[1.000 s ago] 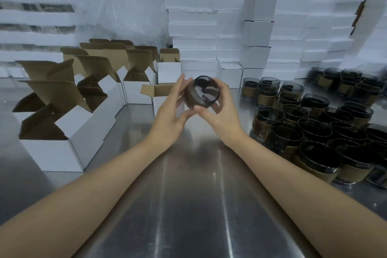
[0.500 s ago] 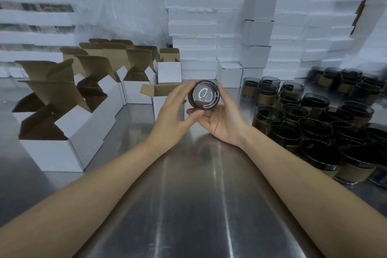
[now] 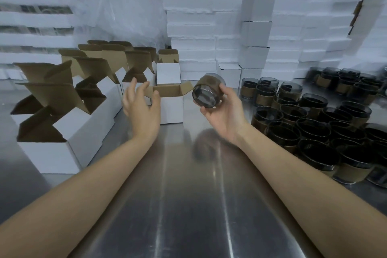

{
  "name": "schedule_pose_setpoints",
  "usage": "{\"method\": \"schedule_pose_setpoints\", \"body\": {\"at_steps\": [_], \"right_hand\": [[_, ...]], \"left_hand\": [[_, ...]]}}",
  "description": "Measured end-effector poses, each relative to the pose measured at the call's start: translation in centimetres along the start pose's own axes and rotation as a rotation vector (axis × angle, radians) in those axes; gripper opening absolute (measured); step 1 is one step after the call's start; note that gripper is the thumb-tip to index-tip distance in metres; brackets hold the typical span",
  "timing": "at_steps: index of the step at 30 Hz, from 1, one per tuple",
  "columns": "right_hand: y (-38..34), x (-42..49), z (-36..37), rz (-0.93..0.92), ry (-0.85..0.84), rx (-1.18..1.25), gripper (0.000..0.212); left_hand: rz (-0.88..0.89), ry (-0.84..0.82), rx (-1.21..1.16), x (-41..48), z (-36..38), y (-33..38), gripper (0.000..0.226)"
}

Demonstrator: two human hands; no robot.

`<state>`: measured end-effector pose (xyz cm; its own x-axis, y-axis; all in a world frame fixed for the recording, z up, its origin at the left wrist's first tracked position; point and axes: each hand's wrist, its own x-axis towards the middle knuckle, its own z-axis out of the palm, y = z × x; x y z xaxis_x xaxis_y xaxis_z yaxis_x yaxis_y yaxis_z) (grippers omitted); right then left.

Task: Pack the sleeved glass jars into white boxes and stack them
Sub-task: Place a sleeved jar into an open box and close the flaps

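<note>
Right hand (image 3: 225, 111) grips tilted jar (image 3: 207, 93); left hand (image 3: 142, 109) hovers, fingers spread.

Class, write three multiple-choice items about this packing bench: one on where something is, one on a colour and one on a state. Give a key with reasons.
1. Where on the metal table does the group of sleeved jars stand?
A. At the person's right
B. At the person's left
C. On the floor

2. What colour is the sleeve on the held jar?
A. Red
B. Brown
C. Blue

3. What is the state of the left hand?
A. Gripping a box
B. Pinching a jar
C. Open, holding nothing

Key:
1 A: the jars cluster beyond the right forearm, on the table's right side.
2 B: a brown band wraps the jar that the right hand grips.
3 C: its fingers are spread in the air and touch nothing.
</note>
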<state>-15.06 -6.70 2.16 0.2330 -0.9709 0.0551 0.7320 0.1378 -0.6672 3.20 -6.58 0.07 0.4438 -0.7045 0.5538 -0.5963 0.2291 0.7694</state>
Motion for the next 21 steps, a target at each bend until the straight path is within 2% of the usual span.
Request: {"method": "schedule_pose_setpoints", "body": {"at_steps": [2,7,12,15,21], "right_hand": [[-0.3,0.3,0.1,-0.094,0.027,-0.035,0.021],[-1.7,0.4,0.6,-0.315,0.0,-0.315,0.032],[-2.8,-0.2,2.2,-0.581,-0.024,-0.727,0.021],[-3.3,-0.1,2.9,-0.545,-0.009,-0.878,0.02],[-2.4,0.0,1.7,-0.373,-0.052,-1.187,0.027]], "left_hand": [[-0.042,-0.075,-0.095,0.3,0.1,-0.2,0.035],[0.031,-0.172,-0.285,-0.1,0.2,0.6,0.034],[0.183,-0.228,-0.289,-0.9,-0.3,1.6,0.027],[0.217,-0.246,-0.324,-1.2,-0.4,1.9,0.027],[0.131,-0.338,-0.436,-1.4,-0.5,2.0,0.049]]}}
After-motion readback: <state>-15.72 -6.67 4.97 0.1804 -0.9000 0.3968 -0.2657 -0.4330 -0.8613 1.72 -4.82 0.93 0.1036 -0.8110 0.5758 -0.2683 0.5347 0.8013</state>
